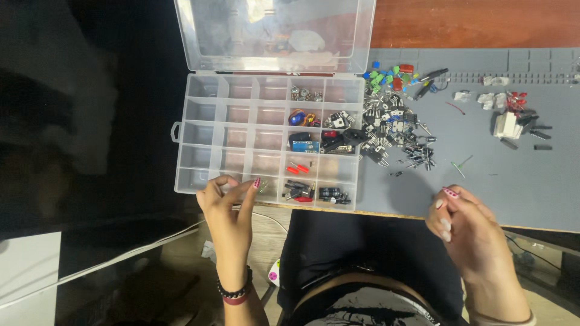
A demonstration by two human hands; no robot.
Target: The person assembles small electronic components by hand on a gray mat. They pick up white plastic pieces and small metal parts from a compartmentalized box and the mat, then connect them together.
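**Hands at the near edge of a compartment box of electronic parts**

A clear plastic compartment box lies open on the desk, its lid tipped back, its near edge overhanging the person's lap. Most cells are bare; those toward the right hold small components, among them red parts and black cylindrical parts. Just right of the box, on a grey work mat, lies a loose heap of black, metal-legged components, with a scatter of green and blue parts above it and white and red bits further right.

The left hand rests at the box's near-left corner. Its fingers are loosely curled, with the forefinger and thumb drawn close over the front row of cells; whether they pinch a part is hard to tell, since anything held there would be tiny and the cell beneath looks pale. The right hand hovers over the mat's near edge, well apart from the heap, fingers curled inward with the tips gathered near the thumb; nothing shows between them.

The parts look light and stiff, with thin wire legs that would likely bend under a hard squeeze, so a fingertip pinch on the body suits them best. The box itself seems light and rigid, and probably slides easily; its small side handle or the rim gives the surest hold.
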